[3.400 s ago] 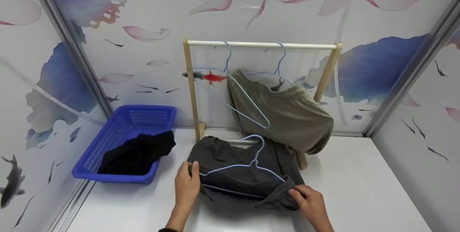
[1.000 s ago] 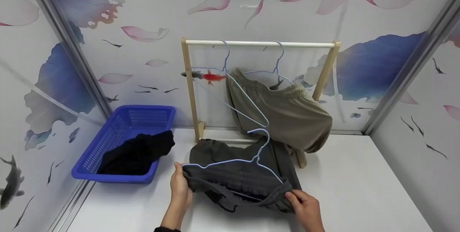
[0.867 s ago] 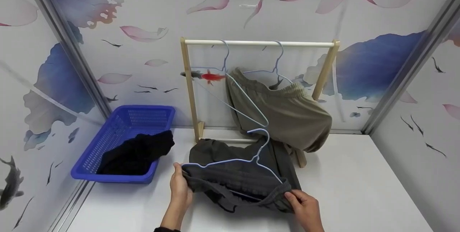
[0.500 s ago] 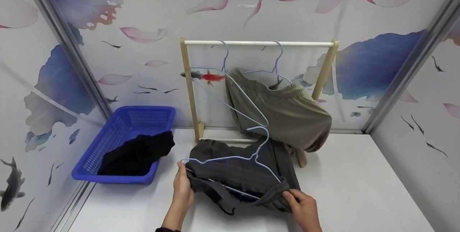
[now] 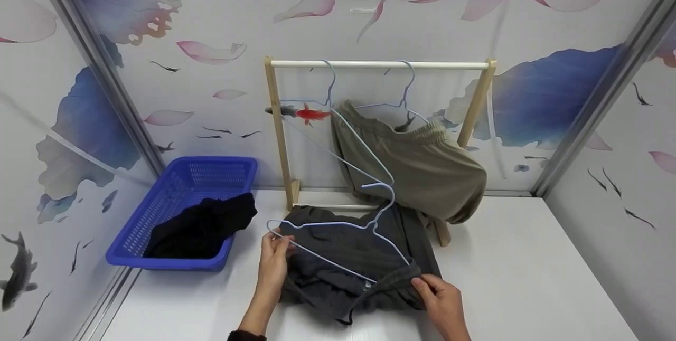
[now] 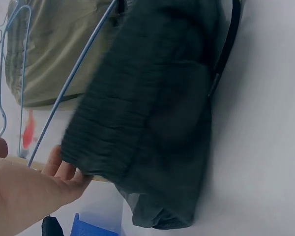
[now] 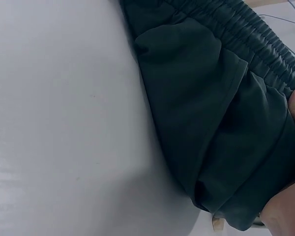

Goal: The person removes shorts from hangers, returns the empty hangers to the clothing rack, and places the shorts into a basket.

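Note:
Dark grey pants (image 5: 338,272) with an elastic waistband and drawstring lie on the white table. A light blue hanger (image 5: 327,223) has its right end inside the waistband, while its left end sticks out bare above the fabric. My left hand (image 5: 273,267) is at that bare end; in the left wrist view its fingers (image 6: 64,167) curl at the waistband's edge, the thumb apart and the hanger wire passing between. My right hand (image 5: 441,299) pinches the waistband's right side, thumb on top; the right wrist view shows only part of this hand (image 7: 285,206).
Behind stands a wooden rack (image 5: 380,65) with a bare blue hanger (image 5: 364,143) and khaki shorts (image 5: 412,161) hung on another hanger. At left, a blue basket (image 5: 119,243) holds a black garment (image 5: 198,230). Patterned panels enclose the table (image 5: 538,267).
The left side of the waistband has come off the hanger's left end and dropped. That hanger end has risen slightly, and more of its lower bar shows. My right hand has kept its hold.

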### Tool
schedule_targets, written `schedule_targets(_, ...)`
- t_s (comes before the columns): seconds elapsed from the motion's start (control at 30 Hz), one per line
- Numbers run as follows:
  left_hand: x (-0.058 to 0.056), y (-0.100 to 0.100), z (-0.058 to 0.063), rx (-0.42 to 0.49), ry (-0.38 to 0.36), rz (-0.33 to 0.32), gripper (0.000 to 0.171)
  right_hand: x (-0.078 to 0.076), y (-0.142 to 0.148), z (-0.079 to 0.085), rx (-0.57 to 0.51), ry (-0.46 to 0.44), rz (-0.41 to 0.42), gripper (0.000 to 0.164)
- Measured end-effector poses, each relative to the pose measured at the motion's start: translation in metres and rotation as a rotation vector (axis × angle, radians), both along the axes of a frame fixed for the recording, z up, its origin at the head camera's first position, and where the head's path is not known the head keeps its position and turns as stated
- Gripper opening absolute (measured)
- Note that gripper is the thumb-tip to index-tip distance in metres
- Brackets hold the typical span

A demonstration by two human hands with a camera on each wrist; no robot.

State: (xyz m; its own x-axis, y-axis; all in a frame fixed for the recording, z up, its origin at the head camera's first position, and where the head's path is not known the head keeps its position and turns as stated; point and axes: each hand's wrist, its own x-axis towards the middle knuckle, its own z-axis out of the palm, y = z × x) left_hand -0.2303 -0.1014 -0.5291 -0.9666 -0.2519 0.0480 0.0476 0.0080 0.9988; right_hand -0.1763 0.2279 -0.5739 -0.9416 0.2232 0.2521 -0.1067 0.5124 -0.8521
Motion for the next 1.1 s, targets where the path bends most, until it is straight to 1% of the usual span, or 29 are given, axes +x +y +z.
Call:
schedule_targets(0.1, -0.002, -0.002, 0.003, -0.056, 0.006, 0.046, 0.047, 0.000, 0.001, 0.000, 0.012, 0.008, -0.001, 0.011)
schedule_targets(0.17, -0.003, -0.004, 0.005, -0.093, 0.029, 0.066, 0.055, -0.001, 0.001, -0.001, 0.017, 0.016, -0.005, 0.011)
schedule_targets(0.23, -0.004, -0.006, 0.006, -0.157, 0.055, 0.083, 0.061, -0.001, 0.001, -0.002, 0.016, 0.024, -0.005, 0.011)
schedule_targets(0.33, -0.004, -0.009, 0.009, -0.304, 0.115, 0.098, 0.063, -0.002, 0.001, -0.001, 0.027, 0.047, -0.002, 0.011)
schedule_targets(0.43, -0.003, -0.010, 0.011, -0.482, 0.187, 0.112, 0.058, -0.002, 0.000, 0.000, 0.030, 0.061, 0.002, 0.010)
schedule_targets(0.5, -0.002, -0.009, 0.012, -0.588, 0.260, 0.122, 0.053, -0.002, -0.001, 0.001, 0.025, 0.049, 0.006, 0.010)
schedule_targets(0.6, -0.001, -0.005, 0.012, -0.715, 0.375, 0.125, 0.048, -0.003, -0.001, 0.003, 0.004, 0.022, 0.009, 0.009)
schedule_targets(0.7, 0.000, 0.000, 0.012, -0.818, 0.470, 0.104, 0.046, -0.003, -0.002, 0.004, 0.004, 0.021, 0.014, 0.009)
schedule_targets(0.8, 0.000, 0.006, 0.013, -0.897, 0.515, 0.062, 0.044, -0.003, -0.002, 0.004, 0.014, 0.046, 0.019, 0.010)
schedule_targets(0.93, 0.001, 0.012, 0.014, -0.957, 0.517, 0.001, 0.044, -0.002, -0.002, 0.003, 0.029, 0.103, 0.029, 0.010)
schedule_targets(1.03, 0.001, 0.018, 0.015, -0.975, 0.489, -0.055, 0.044, -0.002, -0.002, 0.002, 0.045, 0.168, 0.037, 0.011)
schedule_targets(1.1, 0.001, 0.021, 0.016, -0.982, 0.455, -0.092, 0.043, -0.001, -0.003, 0.002, 0.058, 0.212, 0.042, 0.012)
